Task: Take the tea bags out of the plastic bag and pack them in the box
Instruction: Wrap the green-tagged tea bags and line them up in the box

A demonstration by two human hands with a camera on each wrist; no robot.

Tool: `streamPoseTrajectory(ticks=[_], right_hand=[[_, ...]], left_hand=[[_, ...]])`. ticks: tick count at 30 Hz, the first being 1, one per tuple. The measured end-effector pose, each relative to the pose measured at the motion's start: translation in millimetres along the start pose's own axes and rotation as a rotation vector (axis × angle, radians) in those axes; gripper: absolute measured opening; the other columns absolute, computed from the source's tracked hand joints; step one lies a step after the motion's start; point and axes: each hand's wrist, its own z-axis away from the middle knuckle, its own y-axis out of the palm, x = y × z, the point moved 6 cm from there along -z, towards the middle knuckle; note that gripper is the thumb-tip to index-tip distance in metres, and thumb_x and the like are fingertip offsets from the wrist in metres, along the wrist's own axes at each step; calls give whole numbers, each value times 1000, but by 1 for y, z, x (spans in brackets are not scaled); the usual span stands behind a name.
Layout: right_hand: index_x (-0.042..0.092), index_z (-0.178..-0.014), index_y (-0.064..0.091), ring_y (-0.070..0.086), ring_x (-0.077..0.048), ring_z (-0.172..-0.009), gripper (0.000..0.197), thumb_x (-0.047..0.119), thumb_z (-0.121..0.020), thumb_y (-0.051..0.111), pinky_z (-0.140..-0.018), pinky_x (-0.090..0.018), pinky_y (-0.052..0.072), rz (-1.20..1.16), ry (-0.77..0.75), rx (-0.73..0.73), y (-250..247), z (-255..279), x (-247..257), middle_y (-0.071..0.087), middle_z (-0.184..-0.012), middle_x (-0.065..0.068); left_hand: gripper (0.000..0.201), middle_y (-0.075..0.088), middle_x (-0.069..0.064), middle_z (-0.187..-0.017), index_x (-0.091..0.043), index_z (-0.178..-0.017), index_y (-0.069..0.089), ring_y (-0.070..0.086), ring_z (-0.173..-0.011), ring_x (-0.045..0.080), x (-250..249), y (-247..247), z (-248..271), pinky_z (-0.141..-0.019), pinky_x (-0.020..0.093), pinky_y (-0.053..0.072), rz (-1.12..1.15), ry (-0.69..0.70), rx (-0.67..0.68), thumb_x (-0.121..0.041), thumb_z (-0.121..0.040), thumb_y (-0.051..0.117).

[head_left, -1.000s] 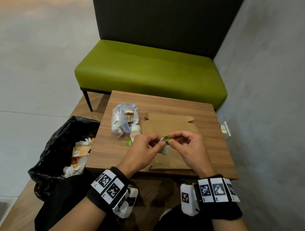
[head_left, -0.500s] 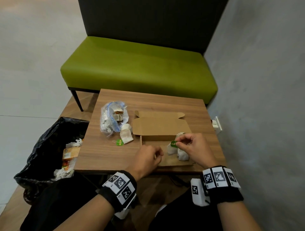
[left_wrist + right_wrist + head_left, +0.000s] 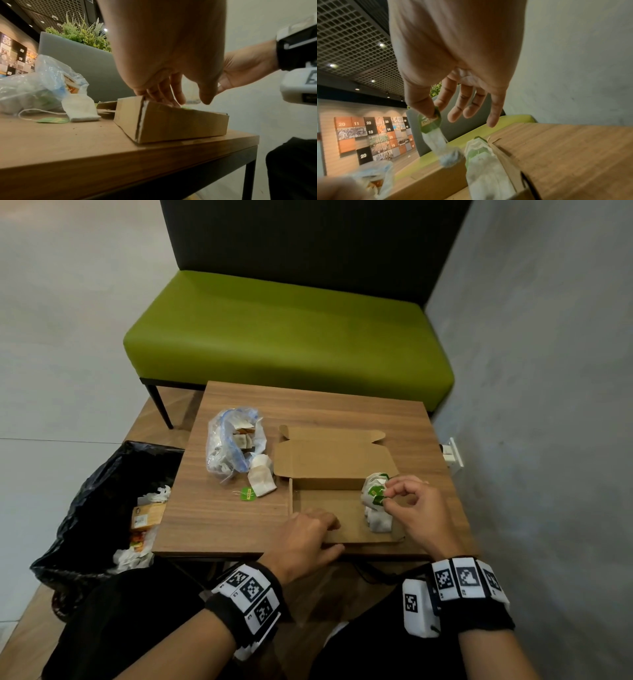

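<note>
An open cardboard box (image 3: 329, 508) lies on the wooden table (image 3: 222, 525), lid folded back. Several white tea bags (image 3: 376, 518) stand stacked at its right end. My right hand (image 3: 387, 496) pinches the green tag (image 3: 430, 120) of one tea bag (image 3: 443, 148) between thumb and forefinger, and the bag hangs just left of the stack (image 3: 481, 162). My left hand (image 3: 329, 529) rests its fairly straight fingers (image 3: 163, 97) on the box's (image 3: 171, 121) near-left rim, thumb off it. The clear plastic bag (image 3: 233, 440) with more tea bags lies left of the box.
A loose tea bag (image 3: 262, 481) with a green tag (image 3: 248, 494) lies between the plastic bag and the box. A black bin bag (image 3: 102, 508) of rubbish stands left of the table. A green bench (image 3: 291, 337) is behind, a grey wall (image 3: 548, 405) to the right.
My left hand let go of the tea bag and dropped onto the box's near rim. My right hand carried the bag by its tag to the stack at the box's right end.
</note>
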Motion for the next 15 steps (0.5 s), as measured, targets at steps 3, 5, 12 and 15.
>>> streamPoseTrajectory(ticks=[3,5,12,15], right_hand=[[23,-74,72,69,-20,-96,24,0,-78,76,-82,-37,55,-117,36,11,0,3,-1,75,-94,5],[22,-76,74,70,-23,-92,21,2,-79,77,-86,-42,56,-157,37,20,0,6,5,76,-92,2],[14,-80,72,65,-2,-67,18,-4,-83,73,-64,-16,52,-274,10,-10,-3,7,29,72,-73,4],[14,-81,71,65,-2,-68,18,-3,-84,73,-64,-16,53,-277,-5,1,-2,9,38,72,-76,3]], left_hand=[[52,53,-5,-137,-25,-140,45,49,-120,7,-9,-7,-3,-102,23,41,122,-2,-106,-42,-93,62],[60,49,-5,-140,-26,-145,38,46,-122,6,-14,-11,-9,-102,24,40,256,-18,-175,-42,-93,63],[59,50,-3,-136,-27,-146,35,46,-126,10,-10,-8,-29,-101,24,39,371,-93,-154,-26,-94,62],[59,51,-5,-139,-25,-143,39,46,-127,12,0,-7,-32,-102,26,41,374,-132,-144,-20,-90,65]])
